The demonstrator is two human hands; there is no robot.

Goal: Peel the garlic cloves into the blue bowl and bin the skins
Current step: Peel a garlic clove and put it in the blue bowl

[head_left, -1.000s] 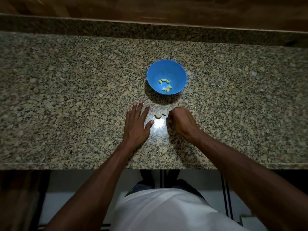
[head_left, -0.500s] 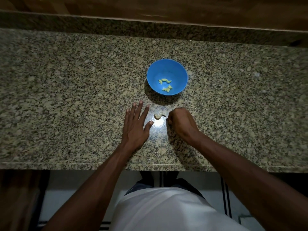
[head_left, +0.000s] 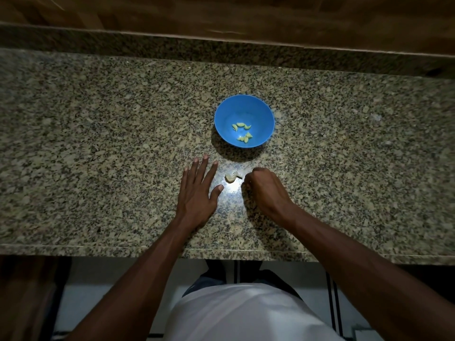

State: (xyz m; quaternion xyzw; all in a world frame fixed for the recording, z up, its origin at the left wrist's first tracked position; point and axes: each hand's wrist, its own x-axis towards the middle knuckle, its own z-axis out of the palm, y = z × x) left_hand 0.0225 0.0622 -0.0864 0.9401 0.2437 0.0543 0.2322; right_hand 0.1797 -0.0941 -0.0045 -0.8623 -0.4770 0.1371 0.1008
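Blue bowl (head_left: 261,112) w/ cloves (head_left: 242,132); skin (head_left: 231,177) just below. Left hand (head_left: 197,193) flat, fingers spread; right hand (head_left: 264,190) fisted, contents can't tell.

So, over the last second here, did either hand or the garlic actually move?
No visible change. The left hand stays flat on the counter, the right hand stays curled beside the garlic piece, and the bowl holds the same cloves.

right hand (head_left: 264,190) curled: contents hidden | forearms cut off below
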